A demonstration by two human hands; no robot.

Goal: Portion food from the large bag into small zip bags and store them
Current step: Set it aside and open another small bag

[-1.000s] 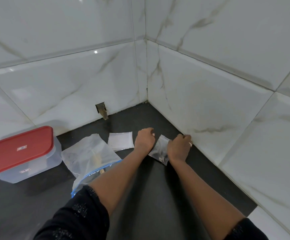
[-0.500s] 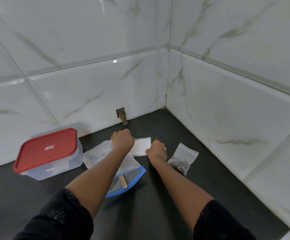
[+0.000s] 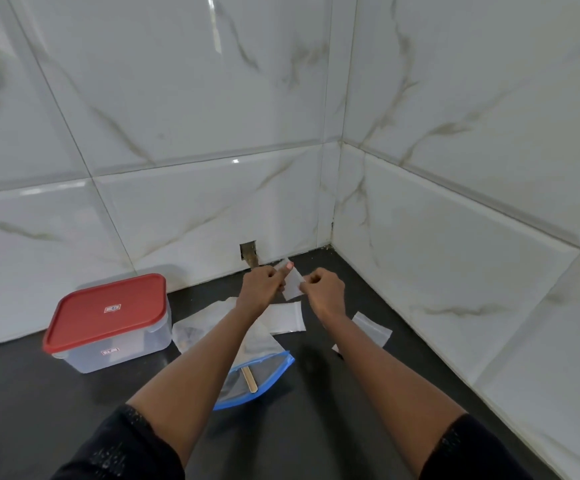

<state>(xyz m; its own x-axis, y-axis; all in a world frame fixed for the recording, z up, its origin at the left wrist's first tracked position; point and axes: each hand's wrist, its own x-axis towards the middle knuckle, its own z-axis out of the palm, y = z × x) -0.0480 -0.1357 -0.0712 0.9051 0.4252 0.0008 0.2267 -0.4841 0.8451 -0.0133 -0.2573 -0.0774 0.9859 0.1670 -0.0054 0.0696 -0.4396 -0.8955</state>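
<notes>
pickup of fresh small zip bag
left hand and right hand are pinching it, just lifted off the pile, likely opening it for filling.

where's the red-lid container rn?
Head view, left side: the red-lidded container sits on the dark surface close to the tiled back wall, to the left of the blue-edged large zip bag.

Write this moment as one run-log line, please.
left hand: pinches small zip bag | right hand: pinches same bag | large bag: on counter | red-lid box: closed
</notes>
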